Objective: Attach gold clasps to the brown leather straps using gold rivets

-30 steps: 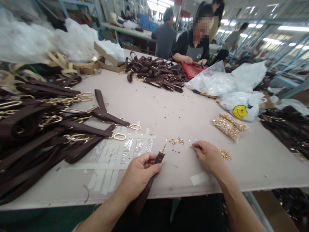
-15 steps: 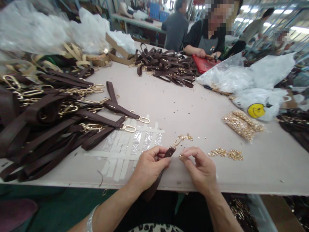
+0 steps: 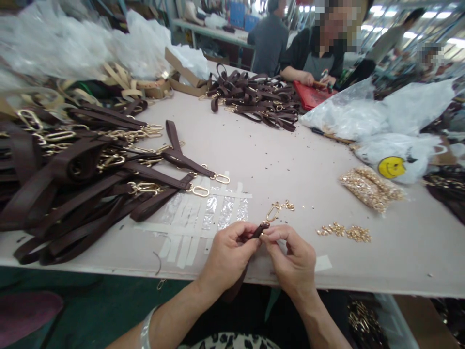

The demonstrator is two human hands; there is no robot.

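A dark brown leather strap (image 3: 260, 230) is pinched near its end by my left hand (image 3: 232, 249), and its lower part hangs past the table edge. From that end a gold oval ring (image 3: 272, 212) and a short gold chain (image 3: 288, 205) lie on the table. My right hand (image 3: 290, 254) touches the strap end, thumb and forefinger pinched on a tiny gold piece (image 3: 262, 234). Small gold pieces (image 3: 358, 233) lie in a loose pile to the right of my right hand.
Brown straps with gold rings (image 3: 83, 169) heap at the left; more straps (image 3: 257, 97) lie at the back. A clear bag of gold pieces (image 3: 372, 189) and plastic bags (image 3: 399, 155) are at the right. A person (image 3: 312, 58) works across the table, by a red object (image 3: 312, 96).
My right hand has moved left, bringing the tiny gold piece to the strap end. The strap end has turned in my left hand. The whole view has shifted slightly.
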